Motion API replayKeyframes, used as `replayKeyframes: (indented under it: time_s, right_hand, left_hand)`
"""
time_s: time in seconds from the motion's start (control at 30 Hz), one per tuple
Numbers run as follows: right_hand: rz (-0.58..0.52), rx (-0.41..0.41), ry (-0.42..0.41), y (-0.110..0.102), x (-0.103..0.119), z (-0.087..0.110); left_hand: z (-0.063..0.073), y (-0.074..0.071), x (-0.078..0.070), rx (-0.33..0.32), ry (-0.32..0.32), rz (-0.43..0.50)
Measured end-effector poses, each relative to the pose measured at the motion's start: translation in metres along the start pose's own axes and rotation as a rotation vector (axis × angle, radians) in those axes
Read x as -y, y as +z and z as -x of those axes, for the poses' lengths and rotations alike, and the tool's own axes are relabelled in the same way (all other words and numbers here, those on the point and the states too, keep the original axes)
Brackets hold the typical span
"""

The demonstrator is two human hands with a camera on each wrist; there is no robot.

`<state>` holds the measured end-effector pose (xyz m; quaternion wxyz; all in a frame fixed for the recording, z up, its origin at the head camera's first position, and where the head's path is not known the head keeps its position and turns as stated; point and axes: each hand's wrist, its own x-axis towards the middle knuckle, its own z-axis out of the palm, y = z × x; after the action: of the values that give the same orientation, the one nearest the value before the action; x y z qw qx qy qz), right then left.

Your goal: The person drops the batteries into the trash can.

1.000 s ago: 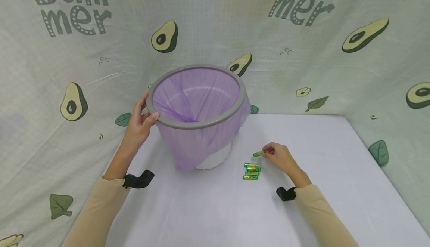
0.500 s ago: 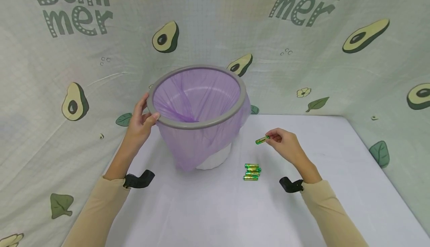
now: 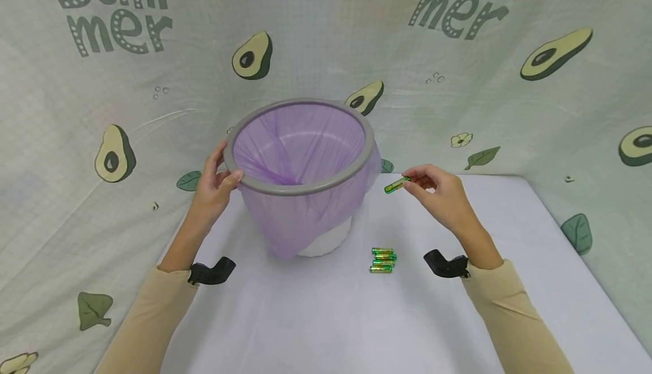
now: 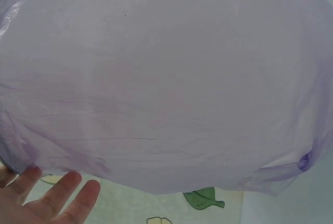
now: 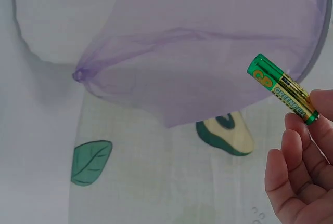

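A white trash bin with a grey rim [image 3: 300, 188], lined with a purple plastic bag [image 3: 305, 215], stands on the table. My left hand [image 3: 213, 188] holds the rim at its left side, thumb on top; in the left wrist view its fingertips [image 4: 67, 182] lie beside the bag. To the right of the bin, in the air, my right hand [image 3: 443, 196] pinches one end of a green and gold battery [image 3: 396, 185]. The right wrist view shows this battery [image 5: 283, 89] close up, between thumb and fingers. Several like batteries [image 3: 382, 261] lie in a row on the table.
The white tabletop [image 3: 316, 317] reaches out to the right and front. A curtain [image 3: 326, 34] printed with avocados and leaves hangs behind and along both sides. Each wrist carries a black camera mount [image 3: 445, 263].
My right hand has lifted the battery up and away from the row, to about the height of the bin's upper part. The left hand stays at the rim.
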<state>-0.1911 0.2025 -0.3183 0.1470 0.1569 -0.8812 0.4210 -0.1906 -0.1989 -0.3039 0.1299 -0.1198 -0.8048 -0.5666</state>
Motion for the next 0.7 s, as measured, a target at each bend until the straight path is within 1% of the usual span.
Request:
replayKeyframes:
  time_s: [0.2, 0.47, 0.57, 0.7]
  right_hand:
    - [-0.073, -0.068, -0.065, -0.008, 0.027, -0.004]
    - [-0.194, -0.165, -0.205, -0.007, 0.059, -0.012]
    - [-0.247, -0.177, -0.240, -0.004, 0.070, -0.014]
    - [-0.238, -0.166, -0.282, 0.004, 0.078, -0.017]
  left_hand:
    - [0.000, 0.000, 0.000, -0.001, 0.007, -0.001]
    - [0.000, 0.000, 0.000, 0.000, 0.011, 0.002]
    - [0.000, 0.000, 0.001, -0.001, 0.011, 0.005]
    - [0.000, 0.000, 0.001, -0.005, 0.013, 0.013]
